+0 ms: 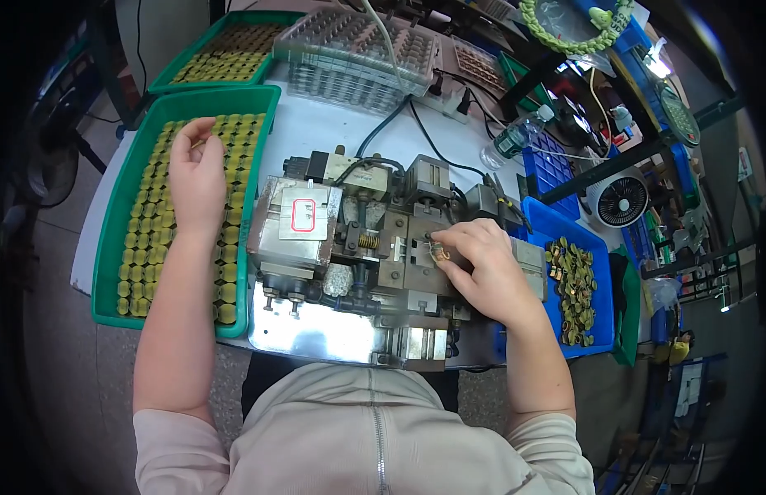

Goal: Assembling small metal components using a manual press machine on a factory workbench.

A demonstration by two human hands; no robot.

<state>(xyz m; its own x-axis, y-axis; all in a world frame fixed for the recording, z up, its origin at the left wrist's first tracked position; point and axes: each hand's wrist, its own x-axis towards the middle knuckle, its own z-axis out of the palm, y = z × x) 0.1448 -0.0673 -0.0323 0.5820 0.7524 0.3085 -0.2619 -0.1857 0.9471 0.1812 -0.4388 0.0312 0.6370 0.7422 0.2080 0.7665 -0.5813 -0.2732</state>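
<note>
"What's left of the grey block-built metal machine?"

"A green rectangular plastic tray of yellow rounded pieces. The left hand hangs over it, fingers curled; I can't tell whether they pinch anything. A low sweep could knock the rows askew."

"And at the machine?"

"Over its right half, the right hand pinches a small, thin brass-coloured piece between thumb and forefinger. A loose grip could drop it into the gaps."

"Right of the machine?"

"A blue plastic bin of loose yellow-green pieces; a bumping forearm could spill them."
</note>
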